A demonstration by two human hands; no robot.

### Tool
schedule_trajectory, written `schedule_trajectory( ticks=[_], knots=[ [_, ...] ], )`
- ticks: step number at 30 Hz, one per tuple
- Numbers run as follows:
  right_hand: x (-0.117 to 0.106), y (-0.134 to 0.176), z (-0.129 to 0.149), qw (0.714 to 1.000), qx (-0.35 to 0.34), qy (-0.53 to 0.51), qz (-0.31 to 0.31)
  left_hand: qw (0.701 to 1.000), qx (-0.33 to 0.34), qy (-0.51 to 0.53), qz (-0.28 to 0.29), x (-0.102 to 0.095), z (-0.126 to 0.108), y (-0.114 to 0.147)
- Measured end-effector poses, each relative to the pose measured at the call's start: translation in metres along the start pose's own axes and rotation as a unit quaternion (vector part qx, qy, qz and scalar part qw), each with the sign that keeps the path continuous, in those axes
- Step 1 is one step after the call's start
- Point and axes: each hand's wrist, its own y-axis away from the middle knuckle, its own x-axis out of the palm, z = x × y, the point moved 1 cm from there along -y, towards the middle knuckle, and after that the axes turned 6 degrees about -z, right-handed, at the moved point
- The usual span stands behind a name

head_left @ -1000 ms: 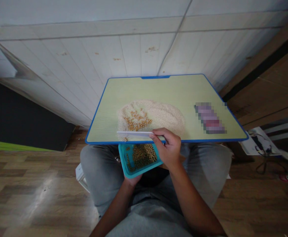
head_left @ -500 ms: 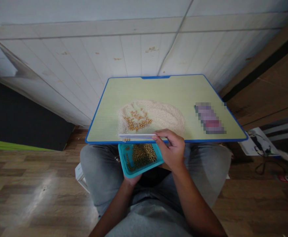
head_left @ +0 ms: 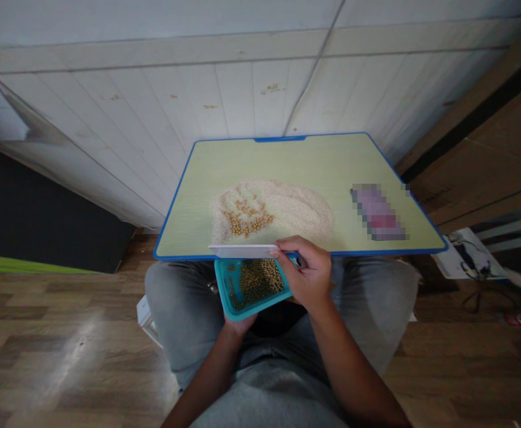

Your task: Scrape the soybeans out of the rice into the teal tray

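My right hand [head_left: 310,270] is closed around the dark handle of what looks like a kitchen knife. Its pale, flat blade [head_left: 242,251] lies along the front edge of the light green board [head_left: 332,157]. Just below that edge, my left hand [head_left: 241,324] supports a turquoise plastic tub [head_left: 242,312] from underneath, its fingers mostly hidden. Many round yellow beans, like soybeans [head_left: 260,279], fill part of the tub. On the board, loose yellow beans [head_left: 247,223] lie at the left of a spread pile of small whitish grains [head_left: 300,205], like rice.
A blurred-out flat object [head_left: 379,214], like a phone, lies on the board's right side. The blue-rimmed board sits over my knees, against a white panelled wall [head_left: 234,95]. A dark cabinet [head_left: 41,208] stands left; cables [head_left: 470,261] lie at the right.
The blade has moved slightly toward me and left, over the board's front edge. Beans that lay at the edge near its tip no longer show. The tub stays under the edge.
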Motion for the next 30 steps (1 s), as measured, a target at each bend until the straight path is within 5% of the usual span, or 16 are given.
schedule_trajectory(
  ticks=[30],
  knots=[
    [0.0,0.001,-0.002,0.999,-0.021,0.013,-0.029,0.997,-0.006,-0.01,-0.073,0.027,0.0,0.018]
  ],
)
